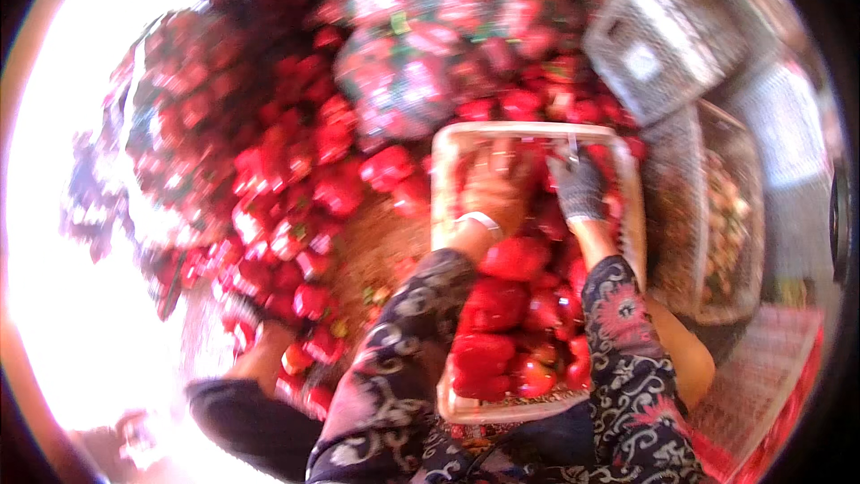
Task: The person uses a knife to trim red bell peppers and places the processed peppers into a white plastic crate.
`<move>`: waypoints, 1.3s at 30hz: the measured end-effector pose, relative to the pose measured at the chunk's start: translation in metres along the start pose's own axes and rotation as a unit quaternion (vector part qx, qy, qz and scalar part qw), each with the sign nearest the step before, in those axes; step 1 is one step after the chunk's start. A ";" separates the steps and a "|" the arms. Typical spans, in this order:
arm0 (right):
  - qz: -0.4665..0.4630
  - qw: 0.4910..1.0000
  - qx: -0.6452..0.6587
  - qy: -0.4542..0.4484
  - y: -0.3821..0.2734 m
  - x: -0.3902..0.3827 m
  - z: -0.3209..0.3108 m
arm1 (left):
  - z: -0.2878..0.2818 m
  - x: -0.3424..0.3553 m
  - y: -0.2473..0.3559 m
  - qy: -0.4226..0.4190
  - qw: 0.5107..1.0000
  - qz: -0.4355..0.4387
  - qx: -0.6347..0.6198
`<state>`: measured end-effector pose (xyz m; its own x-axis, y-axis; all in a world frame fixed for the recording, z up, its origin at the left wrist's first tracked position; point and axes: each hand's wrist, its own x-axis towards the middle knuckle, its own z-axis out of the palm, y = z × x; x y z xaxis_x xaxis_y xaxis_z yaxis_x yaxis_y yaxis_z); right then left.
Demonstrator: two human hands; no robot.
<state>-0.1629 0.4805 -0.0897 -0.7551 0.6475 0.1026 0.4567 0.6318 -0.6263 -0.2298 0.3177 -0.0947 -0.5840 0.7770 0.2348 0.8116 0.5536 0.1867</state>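
Red bell peppers (515, 257) fill a pale plastic crate (639, 242) in front of me. Inside its far left part lies my left hand (493, 188), bare with a white band at the wrist. Its blurred fingers stretch forward, apart, over the peppers. My right hand (578, 184), in a dark grey glove, is at the far right part of the same crate. Its fingers are curled, and a thin shiny piece sticks up from them near the far rim. Blur hides what exactly that piece is.
Loose red peppers (313, 188) heap up on the left around a brown mat-like patch (381, 237). Full mesh bags (399, 81) stand behind. To the right are a tilted grey crate (658, 45), a crate with pale scraps (724, 206) and a red crate (761, 385).
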 end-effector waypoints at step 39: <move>0.134 0.958 0.239 0.084 0.027 0.017 -0.014 | -0.076 -0.298 -0.233 0.327 0.392 -0.375 -0.773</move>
<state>-0.1563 0.5144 -0.0941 -0.5362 0.8440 -0.0124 0.3257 0.1934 -0.9255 -0.2458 -0.0660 -0.1359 -0.9392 0.0459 -0.3402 -0.2777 -0.6841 0.6745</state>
